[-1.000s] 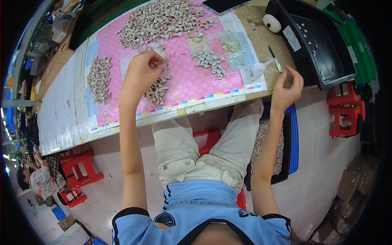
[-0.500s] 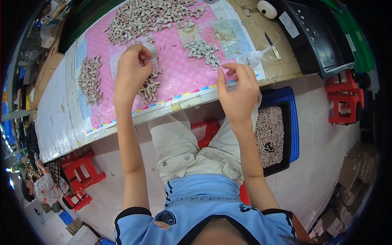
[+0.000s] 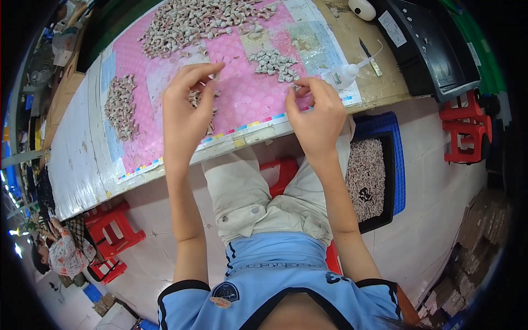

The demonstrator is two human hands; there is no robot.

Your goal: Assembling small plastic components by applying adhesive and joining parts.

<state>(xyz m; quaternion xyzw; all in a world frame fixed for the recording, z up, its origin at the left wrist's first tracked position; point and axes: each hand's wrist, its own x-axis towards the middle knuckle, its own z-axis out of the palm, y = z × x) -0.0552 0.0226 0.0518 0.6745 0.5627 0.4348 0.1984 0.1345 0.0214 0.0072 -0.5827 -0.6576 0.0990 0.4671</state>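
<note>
My left hand [image 3: 190,104] is above the pink sheet [image 3: 242,104], thumb and fingers curled round a small pale piece [image 3: 213,77], mostly hidden. Below it, a pile of small pinkish-grey pieces [image 3: 195,98] is partly covered by the hand. My right hand [image 3: 319,118] pinches a small grey piece [image 3: 295,86] by the near edge of a cluster of grey lumps [image 3: 273,63]. Just beyond the right hand, a white squeeze bottle [image 3: 345,76] with a thin nozzle lies tilted. A large heap of figurine-like pieces [image 3: 192,25] spreads at the back, and a smaller pile [image 3: 121,107] sits left.
A black tray [image 3: 440,49], a white rounded object [image 3: 361,10] and a thin blade-like tool [image 3: 374,66] are at the right. Below the table edge, a blue crate [image 3: 400,165] holds a black tub of small pieces [image 3: 366,176]. Red stools [image 3: 467,132] stand around; a person [image 3: 66,256] sits far left.
My left hand has shifted right and slightly nearer, its index finger now stretched further. My right hand's thumb and fingers have closed together at the edge of the grey cluster.
</note>
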